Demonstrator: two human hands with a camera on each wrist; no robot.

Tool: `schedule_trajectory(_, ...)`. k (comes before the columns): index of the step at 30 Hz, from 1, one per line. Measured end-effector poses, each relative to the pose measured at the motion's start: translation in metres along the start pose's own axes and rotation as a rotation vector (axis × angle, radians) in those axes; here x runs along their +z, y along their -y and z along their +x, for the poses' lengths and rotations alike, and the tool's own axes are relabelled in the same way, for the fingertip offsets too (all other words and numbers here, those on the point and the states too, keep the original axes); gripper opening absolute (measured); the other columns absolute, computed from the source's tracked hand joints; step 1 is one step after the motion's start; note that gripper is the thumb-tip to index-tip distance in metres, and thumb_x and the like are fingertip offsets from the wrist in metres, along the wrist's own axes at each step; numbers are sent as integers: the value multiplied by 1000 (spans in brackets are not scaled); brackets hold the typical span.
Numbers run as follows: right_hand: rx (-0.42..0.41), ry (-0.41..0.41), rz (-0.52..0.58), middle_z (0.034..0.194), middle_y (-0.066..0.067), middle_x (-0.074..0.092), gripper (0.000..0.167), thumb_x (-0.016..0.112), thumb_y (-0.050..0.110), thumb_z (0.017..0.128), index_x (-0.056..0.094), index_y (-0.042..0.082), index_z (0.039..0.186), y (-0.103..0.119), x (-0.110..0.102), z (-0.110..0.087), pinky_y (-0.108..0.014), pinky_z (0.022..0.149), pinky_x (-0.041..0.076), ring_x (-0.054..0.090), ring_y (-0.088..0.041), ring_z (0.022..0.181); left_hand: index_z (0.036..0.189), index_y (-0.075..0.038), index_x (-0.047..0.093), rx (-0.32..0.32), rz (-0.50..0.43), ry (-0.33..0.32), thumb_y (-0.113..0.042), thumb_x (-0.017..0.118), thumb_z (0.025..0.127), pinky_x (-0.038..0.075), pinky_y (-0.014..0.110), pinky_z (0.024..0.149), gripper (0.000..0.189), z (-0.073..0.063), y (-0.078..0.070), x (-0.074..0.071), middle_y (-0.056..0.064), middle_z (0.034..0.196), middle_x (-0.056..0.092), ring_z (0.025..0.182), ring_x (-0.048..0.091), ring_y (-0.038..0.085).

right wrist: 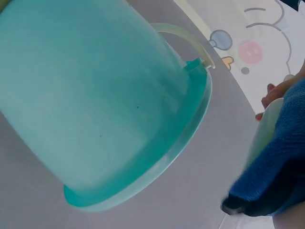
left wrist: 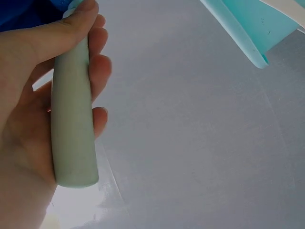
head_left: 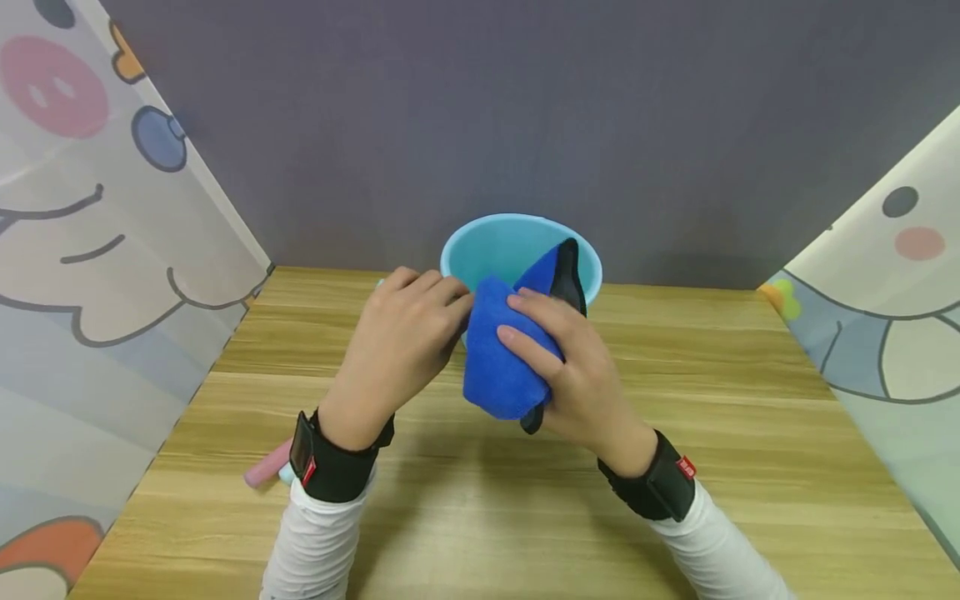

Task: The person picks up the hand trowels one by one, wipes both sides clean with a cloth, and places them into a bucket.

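My left hand [head_left: 405, 333] grips a thick, pale green tapered stick [left wrist: 74, 124] with a blunt end; its far end and exact kind are hidden. The thumb lies along the stick, and the fingers curl behind it. A bright blue cloth [head_left: 498, 358] with black edging is bunched in my right hand [head_left: 585, 375], the fingers spread over its front. In the right wrist view the cloth lies against the side of the pale green stick [right wrist: 267, 126]. Both hands are raised before a light blue bucket [head_left: 459, 242], whose front they partly cover.
On the wooden table [head_left: 712, 417], a pink stick [head_left: 266, 465] lies beside the left wrist, with a pale blue piece [head_left: 287, 473] partly hidden there. A grey wall [head_left: 525, 108] rises behind the bucket, and cartoon-printed panels stand at left and right. The bucket has a pale handle [right wrist: 183, 33].
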State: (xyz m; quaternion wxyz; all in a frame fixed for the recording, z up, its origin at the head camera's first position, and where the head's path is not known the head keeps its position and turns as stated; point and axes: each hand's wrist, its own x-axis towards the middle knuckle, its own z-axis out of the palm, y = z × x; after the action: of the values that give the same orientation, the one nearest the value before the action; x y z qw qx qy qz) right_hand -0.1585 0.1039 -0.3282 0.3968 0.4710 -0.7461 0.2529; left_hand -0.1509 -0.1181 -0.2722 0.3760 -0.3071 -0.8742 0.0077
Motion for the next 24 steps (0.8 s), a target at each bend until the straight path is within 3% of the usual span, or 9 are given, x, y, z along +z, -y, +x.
schedule_trajectory(3, -21, 38, 22, 142, -20, 50, 70, 85, 42, 82, 49, 14, 134, 0, 0, 0, -54, 107, 51, 54, -40, 132, 95, -10, 76, 4, 1, -7, -9, 75, 90, 49, 36, 75, 5, 0, 1, 0, 2, 92, 76, 81, 69, 21)
schedule_trajectory(6, 6, 70, 32, 144, -20, 47, 82, 94, 30, 72, 46, 15, 137, 1, 1, 1, -56, 106, 51, 52, -42, 133, 96, -9, 76, 8, 9, -14, -8, 75, 90, 50, 37, 77, 6, 0, 2, 0, 3, 92, 76, 83, 69, 22)
schedule_trajectory(11, 67, 79, -3, 140, -22, 50, 93, 99, 23, 61, 47, 16, 138, 2, 1, 2, -60, 104, 50, 53, -44, 130, 98, -9, 76, 31, 4, -8, -9, 75, 90, 52, 36, 79, 8, 1, 0, 2, 4, 93, 76, 84, 70, 22)
schedule_trajectory(17, 123, 80, -47, 136, -20, 54, 87, 97, 22, 65, 49, 17, 138, 2, -1, 4, -58, 103, 51, 56, -41, 125, 97, -8, 75, 40, 6, -4, -9, 78, 88, 53, 37, 80, 9, 1, -2, 3, 4, 93, 76, 84, 69, 22)
schedule_trajectory(24, 130, 51, -90, 133, -20, 55, 85, 97, 23, 66, 49, 19, 136, -1, -3, 4, -59, 101, 51, 57, -41, 121, 96, -8, 75, 46, 9, -27, -6, 74, 90, 52, 36, 80, 7, 3, -4, 3, 3, 92, 76, 84, 69, 21)
